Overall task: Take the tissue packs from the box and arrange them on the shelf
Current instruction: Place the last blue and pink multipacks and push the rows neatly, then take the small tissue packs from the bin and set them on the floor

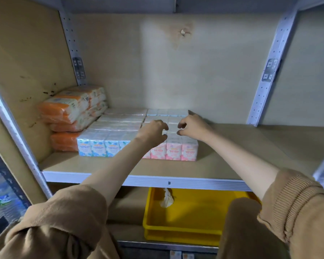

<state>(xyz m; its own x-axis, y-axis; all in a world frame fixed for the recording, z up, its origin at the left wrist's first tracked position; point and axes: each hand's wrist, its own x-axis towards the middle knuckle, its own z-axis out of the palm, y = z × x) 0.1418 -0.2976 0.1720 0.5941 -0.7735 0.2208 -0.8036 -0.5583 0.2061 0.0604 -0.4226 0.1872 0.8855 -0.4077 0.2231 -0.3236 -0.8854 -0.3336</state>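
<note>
While both hands (173, 128) hover empty, fingers curled, tissue packs (137, 135) (blue, pink) sit in rows.

The left forearm (120, 157) covers part of the front row of tissue packs (158, 151) at the blue-pink join. Print on the pack faces is too small to read. At nine o'clock, a water bottle (0, 199) is blurred and cut by the edge. The right sleeve (239, 227) hides the yellow bin's (181, 227) right corner.
</note>
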